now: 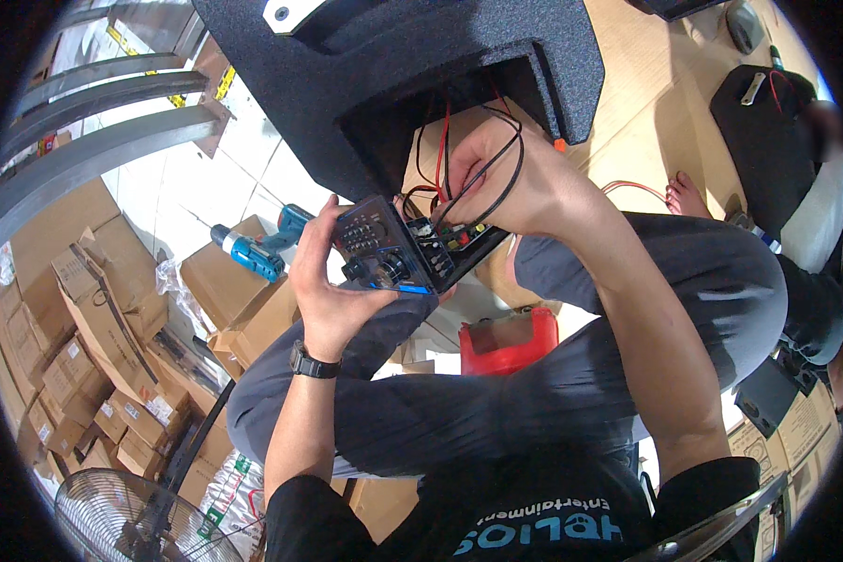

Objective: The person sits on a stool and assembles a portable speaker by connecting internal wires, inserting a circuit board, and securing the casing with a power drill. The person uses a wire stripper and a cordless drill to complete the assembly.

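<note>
My left hand (320, 295) is wrapped round a black amplifier panel (365, 229) with knobs and sockets on its face, held tilted below the speaker cabinet. Behind that face, the circuit board (454, 242) and small coloured connectors are exposed. My right hand (515, 173) is closed in a pinch on thin wires just above the board; its fingertips are partly hidden. Black wires (518, 140) loop over this hand, and red wires (443, 126) run up into the rectangular opening of the black textured speaker cabinet (384, 80).
Two blue cordless drills (248, 253) lie by cardboard boxes (75, 375) on the left. Between my legs sits a red open-topped container (506, 342). A wire-cage fan (126, 515) stands lower left. At right, another person's foot (688, 195) is near a second black panel (754, 131).
</note>
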{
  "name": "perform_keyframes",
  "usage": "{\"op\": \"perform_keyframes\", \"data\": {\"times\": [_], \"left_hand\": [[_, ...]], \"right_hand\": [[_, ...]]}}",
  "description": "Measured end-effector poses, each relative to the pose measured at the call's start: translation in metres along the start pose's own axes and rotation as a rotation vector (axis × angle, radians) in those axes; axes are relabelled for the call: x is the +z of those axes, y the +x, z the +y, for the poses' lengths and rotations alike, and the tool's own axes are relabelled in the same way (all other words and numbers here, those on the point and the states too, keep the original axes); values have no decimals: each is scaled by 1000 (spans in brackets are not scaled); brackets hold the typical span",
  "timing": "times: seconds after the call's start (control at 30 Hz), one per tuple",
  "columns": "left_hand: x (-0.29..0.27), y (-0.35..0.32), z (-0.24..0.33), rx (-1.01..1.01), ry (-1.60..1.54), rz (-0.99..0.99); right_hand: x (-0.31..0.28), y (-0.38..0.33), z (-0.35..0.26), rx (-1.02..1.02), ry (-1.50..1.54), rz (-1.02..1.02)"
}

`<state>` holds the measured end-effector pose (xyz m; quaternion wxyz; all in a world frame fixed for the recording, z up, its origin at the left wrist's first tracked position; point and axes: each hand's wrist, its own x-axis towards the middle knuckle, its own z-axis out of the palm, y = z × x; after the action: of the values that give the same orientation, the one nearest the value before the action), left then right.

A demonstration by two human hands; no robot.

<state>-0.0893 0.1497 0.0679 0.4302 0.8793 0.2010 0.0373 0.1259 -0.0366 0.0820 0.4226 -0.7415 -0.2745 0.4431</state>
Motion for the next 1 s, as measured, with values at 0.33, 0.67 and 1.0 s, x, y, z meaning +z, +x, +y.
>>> {"op": "perform_keyframes", "data": {"times": [0.33,0.67,1.0], "left_hand": [[-1,1,1,-4,19,-12],[0,-1,1,-26,24,-32],[0,3,9,59,106,18]], "right_hand": [[1,-2,-2,10,-12,21],[-1,-1,-8,115,-55,-39],[0,-2,-5,129,-45,-49]]}}
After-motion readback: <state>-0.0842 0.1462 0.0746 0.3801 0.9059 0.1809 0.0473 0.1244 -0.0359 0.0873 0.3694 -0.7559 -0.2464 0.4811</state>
